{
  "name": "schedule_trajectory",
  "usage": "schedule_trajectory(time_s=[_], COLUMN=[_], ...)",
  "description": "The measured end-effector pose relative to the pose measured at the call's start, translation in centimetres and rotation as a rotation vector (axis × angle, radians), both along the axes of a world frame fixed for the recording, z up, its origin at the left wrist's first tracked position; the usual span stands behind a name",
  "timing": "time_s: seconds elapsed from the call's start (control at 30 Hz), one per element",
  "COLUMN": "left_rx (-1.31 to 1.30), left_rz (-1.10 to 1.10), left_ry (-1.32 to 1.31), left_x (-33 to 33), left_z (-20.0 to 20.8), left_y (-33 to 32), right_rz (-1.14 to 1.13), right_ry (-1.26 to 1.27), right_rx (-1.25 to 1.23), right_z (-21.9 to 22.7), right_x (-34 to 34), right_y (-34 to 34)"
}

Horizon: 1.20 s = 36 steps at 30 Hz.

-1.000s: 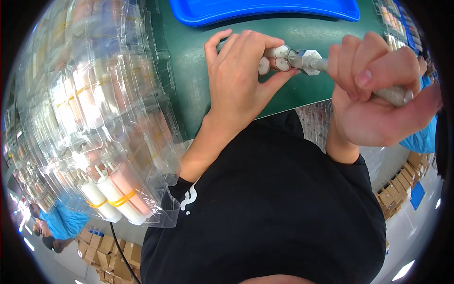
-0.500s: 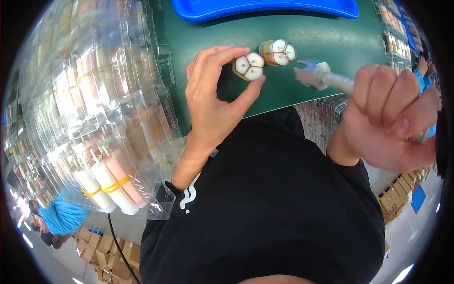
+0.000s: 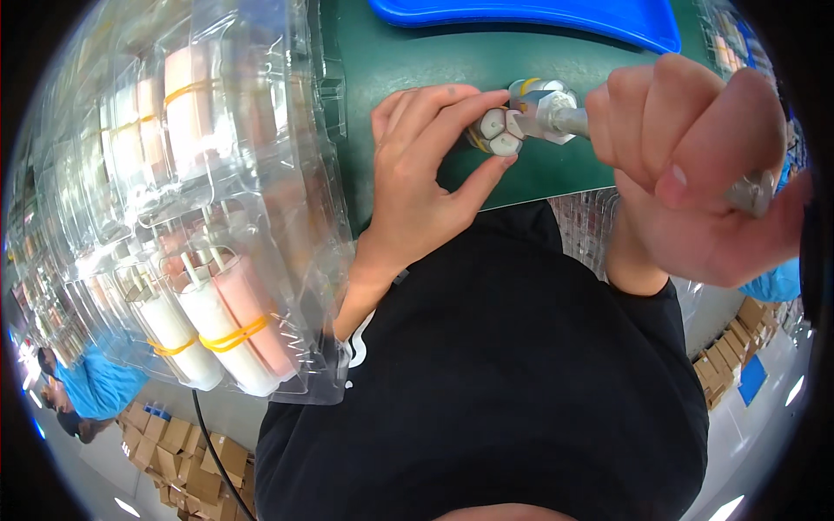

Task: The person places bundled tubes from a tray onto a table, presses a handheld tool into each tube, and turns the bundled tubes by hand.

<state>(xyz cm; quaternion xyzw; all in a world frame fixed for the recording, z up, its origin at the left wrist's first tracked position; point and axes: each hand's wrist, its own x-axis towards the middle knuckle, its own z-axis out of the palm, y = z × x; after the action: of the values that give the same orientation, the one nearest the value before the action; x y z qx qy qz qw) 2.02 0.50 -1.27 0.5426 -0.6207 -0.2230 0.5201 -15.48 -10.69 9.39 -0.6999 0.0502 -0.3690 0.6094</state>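
Observation:
My left hand (image 3: 424,169) is closed on a bundle of three white-ended tubes (image 3: 501,144), thumb and fingers pinching its sides. The bundle stands upright on the green table, round ends up, a yellow rubber band about it. In my right hand (image 3: 682,152), closed in a fist, is a rod-shaped tool (image 3: 569,121) with a hexagonal collar and a pale head. That head overlaps the right edge of the held bundle; I cannot tell whether they touch. Just behind stands a second banded tube bundle (image 3: 526,85), partly covered by the tool.
Stacked clear plastic trays (image 3: 261,200) rise at the left, filled with white and pink tubes in yellow bands. A blue tray (image 3: 539,16) lies at the far edge of the green table (image 3: 417,56). Cardboard boxes (image 3: 187,456) and a person in blue (image 3: 100,382) are at lower left.
The tool in my right hand has moved left, its head now over the bundles. My left hand keeps its pinch on the bundle. The whole view has shifted slightly.

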Motion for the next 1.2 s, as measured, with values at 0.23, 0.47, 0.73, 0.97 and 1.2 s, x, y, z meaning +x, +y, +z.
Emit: schedule_trajectory(time_s=[0.23, 0.47, 0.73, 0.97, 1.2], left_rx=[-0.004, -0.026, -0.024, -0.069, -0.065], left_rz=[-0.042, -0.004, 0.051, 0.109, 0.123], left_ry=[-0.029, 0.015, -0.013, -0.035, -0.015], left_x=[0.2, 0.3, 0.3, 0.3, 0.4], left_z=[-0.5, -0.2, -0.7, -0.6, -0.5], left_y=[0.0, 0.2, 0.7, 0.3, 0.5], right_rz=[0.071, 0.041, 0.029, -0.020, -0.052], right_ry=[0.100, 0.115, 0.097, 0.157, 0.104], right_rx=[-0.055, -0.079, -0.030, -0.003, -0.020], right_z=[1.1, 1.2, 0.7, 1.9, 1.6], right_x=[1.8, 2.4, 3.2, 4.2, 4.2], right_y=[0.2, 0.5, 0.7, 1.2, 1.5])
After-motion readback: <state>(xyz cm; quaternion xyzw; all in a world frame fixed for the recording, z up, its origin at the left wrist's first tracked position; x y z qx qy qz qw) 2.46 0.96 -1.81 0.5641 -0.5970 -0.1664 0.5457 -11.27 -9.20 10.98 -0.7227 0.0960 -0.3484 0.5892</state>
